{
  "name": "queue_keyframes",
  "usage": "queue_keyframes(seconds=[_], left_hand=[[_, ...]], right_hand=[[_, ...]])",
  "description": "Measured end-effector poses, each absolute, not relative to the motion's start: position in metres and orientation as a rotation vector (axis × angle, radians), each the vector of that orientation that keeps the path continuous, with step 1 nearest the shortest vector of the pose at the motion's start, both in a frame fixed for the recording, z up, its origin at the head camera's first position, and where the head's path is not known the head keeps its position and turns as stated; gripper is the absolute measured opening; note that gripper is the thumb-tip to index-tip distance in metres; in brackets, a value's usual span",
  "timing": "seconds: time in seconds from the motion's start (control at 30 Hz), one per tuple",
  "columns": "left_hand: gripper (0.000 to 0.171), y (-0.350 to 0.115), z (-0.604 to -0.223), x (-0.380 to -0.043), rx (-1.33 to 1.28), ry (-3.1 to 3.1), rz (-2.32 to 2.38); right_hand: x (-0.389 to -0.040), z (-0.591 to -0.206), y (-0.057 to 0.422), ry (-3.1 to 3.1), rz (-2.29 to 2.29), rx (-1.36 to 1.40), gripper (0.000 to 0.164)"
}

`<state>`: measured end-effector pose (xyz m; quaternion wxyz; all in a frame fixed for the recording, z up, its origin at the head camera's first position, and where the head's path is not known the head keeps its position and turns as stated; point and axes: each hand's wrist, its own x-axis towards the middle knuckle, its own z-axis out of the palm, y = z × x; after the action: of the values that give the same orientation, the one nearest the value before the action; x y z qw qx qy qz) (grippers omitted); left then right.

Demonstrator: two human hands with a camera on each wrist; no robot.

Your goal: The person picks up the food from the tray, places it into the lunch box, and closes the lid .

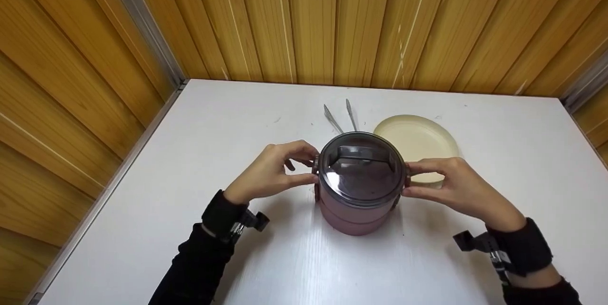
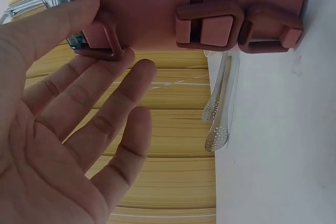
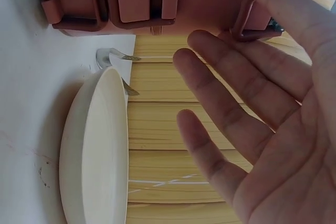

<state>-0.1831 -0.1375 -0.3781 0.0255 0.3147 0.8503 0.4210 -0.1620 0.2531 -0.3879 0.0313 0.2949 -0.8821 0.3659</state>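
Note:
A pink stacked lunch box (image 1: 354, 223) stands upright on the white table, topped by a dark see-through lid (image 1: 363, 184) with a carry handle. On its left side my left hand (image 1: 275, 172) pinches the top latch (image 2: 112, 38) between thumb and fingers. Opposite, my right hand (image 1: 451, 184) pinches the matching top latch (image 3: 241, 19). Both top latches tilt outward from the wall. Lower latches (image 2: 212, 27) lie closer to the body, below each hand. The other fingers of both hands are spread loosely.
Behind the lunch box lie metal tongs (image 1: 351, 114) with perforated tips, their near part hidden by it. A cream plate (image 1: 413, 136) sits behind and to the right, partly behind my right hand. Wood-patterned walls (image 1: 308, 20) border the table's back and left.

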Motion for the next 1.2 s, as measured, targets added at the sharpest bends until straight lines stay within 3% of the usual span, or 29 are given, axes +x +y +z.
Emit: queue_keyframes(seconds=[0.2,0.5,0.8,1.2], left_hand=[[0.050,-0.139,-0.387,-0.179,0.889,2.616,1.462],[0.065,-0.092,-0.397,-0.171,0.459,2.546,1.940],[0.068,-0.060,-0.405,-0.169,0.389,2.460,2.045],[0.070,-0.051,-0.408,-0.170,0.408,2.243,2.237]], right_hand=[[-0.164,-0.397,0.244,-2.623,1.217,0.886,0.049],[-0.161,-0.407,0.195,-2.369,1.657,0.583,0.053],[-0.162,-0.409,0.173,-2.284,1.818,0.416,0.058],[-0.162,-0.413,0.169,-2.134,2.030,0.415,0.066]])
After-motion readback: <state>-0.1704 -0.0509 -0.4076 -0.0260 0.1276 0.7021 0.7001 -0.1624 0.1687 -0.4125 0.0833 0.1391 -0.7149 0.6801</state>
